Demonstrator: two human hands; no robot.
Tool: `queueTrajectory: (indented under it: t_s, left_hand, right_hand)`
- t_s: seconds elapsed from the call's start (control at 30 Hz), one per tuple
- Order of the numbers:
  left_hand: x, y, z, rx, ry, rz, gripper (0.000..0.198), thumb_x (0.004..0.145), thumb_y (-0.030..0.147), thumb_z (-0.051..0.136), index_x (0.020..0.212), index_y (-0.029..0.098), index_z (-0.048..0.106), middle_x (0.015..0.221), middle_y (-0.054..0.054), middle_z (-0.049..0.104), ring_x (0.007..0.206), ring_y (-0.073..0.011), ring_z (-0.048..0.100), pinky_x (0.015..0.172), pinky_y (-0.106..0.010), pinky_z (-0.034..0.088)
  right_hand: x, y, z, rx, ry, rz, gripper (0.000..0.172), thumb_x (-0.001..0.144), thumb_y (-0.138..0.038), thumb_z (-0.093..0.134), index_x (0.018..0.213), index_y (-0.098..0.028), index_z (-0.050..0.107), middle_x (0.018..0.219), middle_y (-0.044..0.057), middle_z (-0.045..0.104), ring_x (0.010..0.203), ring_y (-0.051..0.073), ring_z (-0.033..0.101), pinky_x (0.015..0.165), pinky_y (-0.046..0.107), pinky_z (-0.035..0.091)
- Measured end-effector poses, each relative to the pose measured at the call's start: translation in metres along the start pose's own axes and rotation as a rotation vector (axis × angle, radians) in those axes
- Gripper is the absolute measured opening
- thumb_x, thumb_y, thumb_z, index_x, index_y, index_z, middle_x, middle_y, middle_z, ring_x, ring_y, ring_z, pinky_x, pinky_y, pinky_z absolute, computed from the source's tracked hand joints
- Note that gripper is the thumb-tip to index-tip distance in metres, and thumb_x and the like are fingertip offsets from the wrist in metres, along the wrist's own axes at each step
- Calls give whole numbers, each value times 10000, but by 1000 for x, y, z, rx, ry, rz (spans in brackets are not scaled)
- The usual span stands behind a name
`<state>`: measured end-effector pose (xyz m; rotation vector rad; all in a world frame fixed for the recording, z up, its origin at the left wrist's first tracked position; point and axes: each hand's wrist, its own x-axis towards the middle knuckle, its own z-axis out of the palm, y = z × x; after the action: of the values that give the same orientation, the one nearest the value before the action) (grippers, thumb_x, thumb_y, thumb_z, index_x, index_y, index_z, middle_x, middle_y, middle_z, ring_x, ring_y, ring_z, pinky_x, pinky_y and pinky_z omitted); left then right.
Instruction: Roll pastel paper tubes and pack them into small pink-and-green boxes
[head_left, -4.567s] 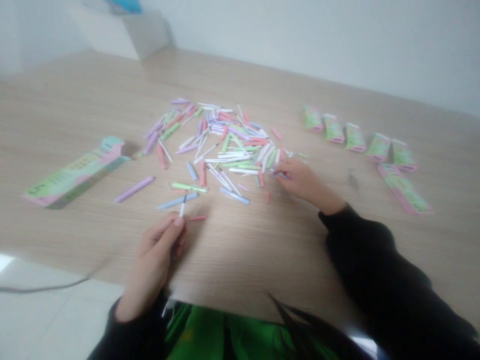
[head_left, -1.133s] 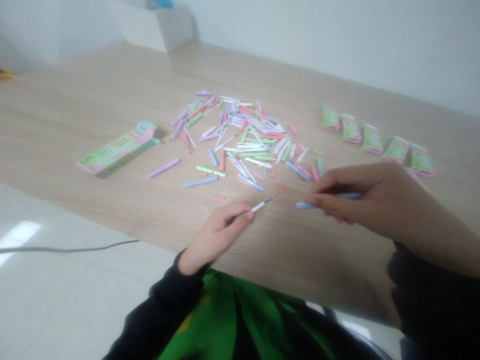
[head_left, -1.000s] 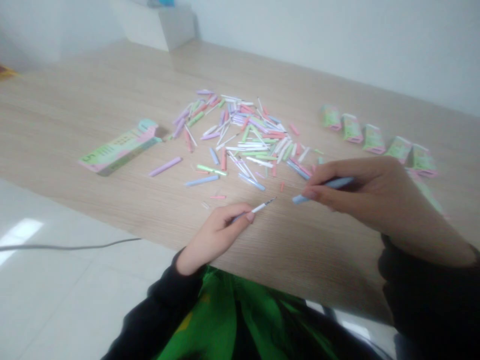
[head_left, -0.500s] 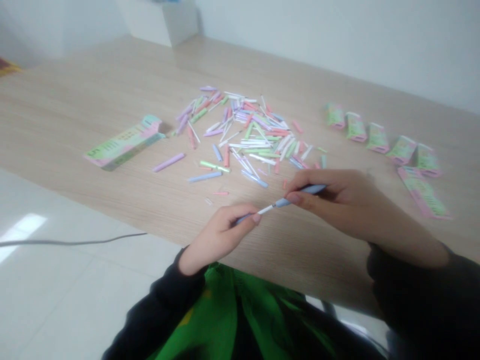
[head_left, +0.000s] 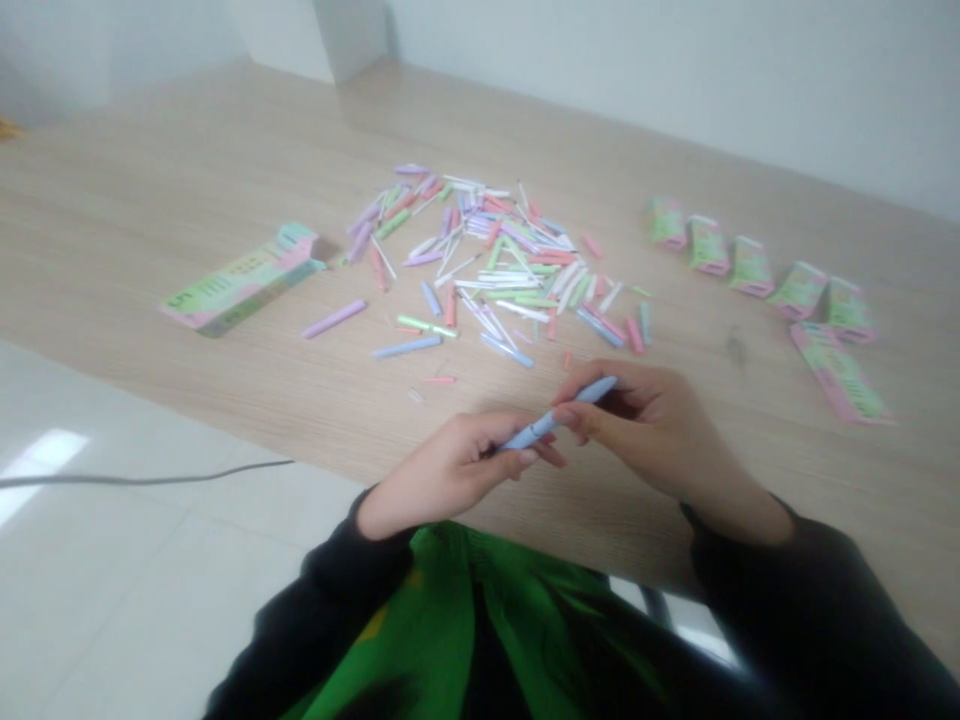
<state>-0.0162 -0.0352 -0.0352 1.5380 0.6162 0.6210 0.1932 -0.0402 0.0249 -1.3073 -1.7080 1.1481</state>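
Observation:
A blue pen slants up to the right between my two hands over the front of the table. My left hand is closed on its lower left end, thumb on top. My right hand pinches its upper right part between thumb and fingers. A seam shows around the pen's barrel, and no white part is visible there. Beyond my hands lies a loose heap of pen parts in purple, green, pink, blue and white, with thin white refills among them.
An opened green and pink carton lies at the left. Several small green and pink boxes stand in a row at the right, with a flat one in front. A white box stands at the back. A cable runs across the floor.
My right hand has moved left and down toward my left hand. The white refill that showed between the two blue pen parts is now covered, and the parts meet.

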Motion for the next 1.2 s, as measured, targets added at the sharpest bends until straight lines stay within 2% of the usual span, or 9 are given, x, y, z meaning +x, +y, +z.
queueTrajectory:
  t_s: [0.13,0.3,0.47,0.57,0.77,0.93,1.07,1.13,1.2]
  left_hand:
    - [3,-5,0,-35,-31,-30,217,1014,298,539,1031,148,695,893,-41,721,694,-120,588,674,-248,484]
    - [7,-1,3,40,-16,-22,237,1001,354,541,932,160,659,701,26,536,618,-109,462,594,-243,381]
    - [6,0,5,-314,-126,-179,329,984,439,541,991,136,671,627,60,352,508,-86,283,464,-245,220]
    - [9,-2,7,-404,-152,-167,374,998,466,523,1013,123,672,628,37,440,506,-90,376,474,-246,281]
    - [21,5,10,-119,116,-77,232,883,366,723,951,146,701,759,0,616,626,-98,476,571,-238,362]
    - [25,2,11,-185,84,-178,425,993,501,546,785,146,652,613,41,464,536,-85,343,526,-256,266]
    - [27,-3,12,-302,92,-162,302,849,433,772,922,152,689,776,3,611,636,-97,445,590,-248,317]
    - [26,-3,12,-346,-2,-176,340,900,477,702,981,147,710,870,-43,666,681,-116,475,611,-261,340]
    - [26,-4,10,-380,-113,-223,458,1003,518,511,965,121,737,812,-69,673,636,-123,458,586,-278,328]
  right_hand:
    - [-6,5,0,-36,41,-21,177,839,-419,800,833,-250,745,667,-19,685,605,146,625,554,263,497]
    - [-14,13,-1,-15,36,-42,114,845,-377,811,851,-279,754,710,-23,714,675,160,663,637,279,539]
    - [-17,17,-2,44,28,-21,217,824,-469,814,814,-265,741,674,-8,695,638,174,650,595,299,541]
    - [-19,18,-4,55,50,-48,223,837,-490,795,798,-277,740,666,-7,680,633,177,648,587,309,539]
    - [-23,31,0,35,178,-109,177,842,-428,804,812,-264,744,692,-12,675,648,166,635,598,298,525]
    - [-23,39,3,103,202,-134,103,859,-338,801,842,-253,744,708,-27,691,637,137,627,595,266,502]
    - [-24,40,1,113,221,-151,75,855,-286,805,848,-260,735,744,-34,704,658,131,632,612,260,495]
    - [-24,39,1,109,190,-134,81,879,-296,779,841,-254,721,706,-42,688,642,128,627,598,254,484]
    - [-24,39,1,115,159,-118,106,901,-323,751,839,-247,712,681,-46,678,621,126,621,573,249,471]
